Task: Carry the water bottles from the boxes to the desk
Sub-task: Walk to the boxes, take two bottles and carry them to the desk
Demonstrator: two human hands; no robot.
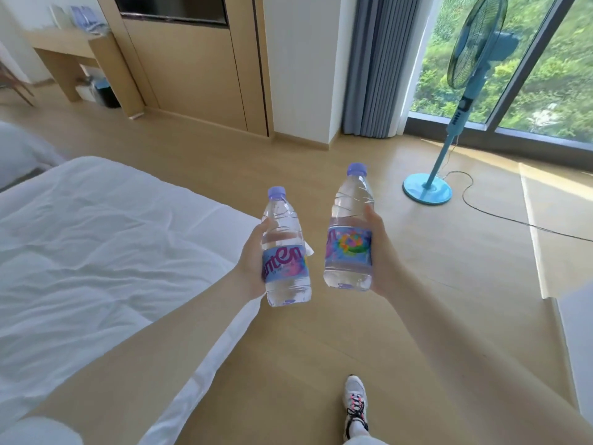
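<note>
I see open floor (288, 149) ahead toward worktop (61, 41) at far left; bed (96, 236) crowds my left side; fan (463, 106) and trailing cord (526, 222) obstruct right, by window.

Floor (288, 364): pale wood boards right across the room, with a strip of sun on the right side.
Fan (427, 189): blue, its round base standing flat on the boards near the window.
Cord (500, 216): thin, lying loose on the floor, trailing from the fan base off to the right.
Shoe (355, 403): white, planted on the boards at the bottom edge.
Bed (96, 245): on the left, with a rumpled white sheet over the top.
Desk (61, 40): far left by the wall, with pale things (85, 17) on top, too blurred to name.
Bin (107, 94): dark, on the floor under the desk.
</note>
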